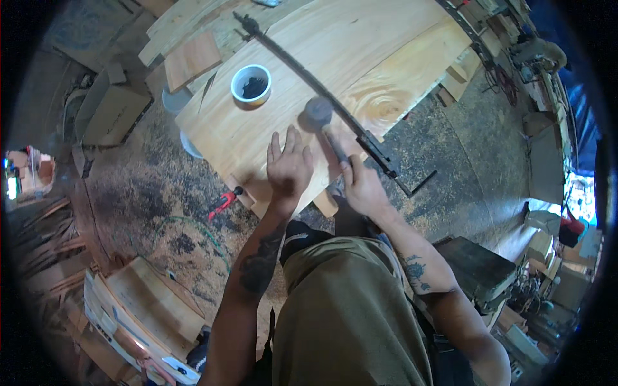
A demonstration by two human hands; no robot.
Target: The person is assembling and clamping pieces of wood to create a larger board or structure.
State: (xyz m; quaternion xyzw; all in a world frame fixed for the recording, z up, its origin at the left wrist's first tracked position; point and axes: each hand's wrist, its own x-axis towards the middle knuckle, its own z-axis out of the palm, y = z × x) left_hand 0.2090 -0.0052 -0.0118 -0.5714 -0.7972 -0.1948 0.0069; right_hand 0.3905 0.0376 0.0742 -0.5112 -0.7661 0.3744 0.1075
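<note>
My right hand (364,186) is wrapped round the handle of a mallet (318,111), whose dark round head is over the wooden panel (299,67). Palm down and fingers stretched out, my left hand (288,164) is at the panel's near part, left of the mallet; whether it touches the wood I cannot tell. A long dark bar clamp (308,78) runs diagonally across the panel, its cranked handle sticking out past the near right edge. On the panel's left part stands a white tub (242,73) with small dark pieces inside.
A red and black hand tool (223,203) is by the panel's near left corner. A loose board (192,61) and a cardboard box (116,109) are at the left. Wood shavings cover the floor (174,161). A dark case (476,267) stands at the lower right.
</note>
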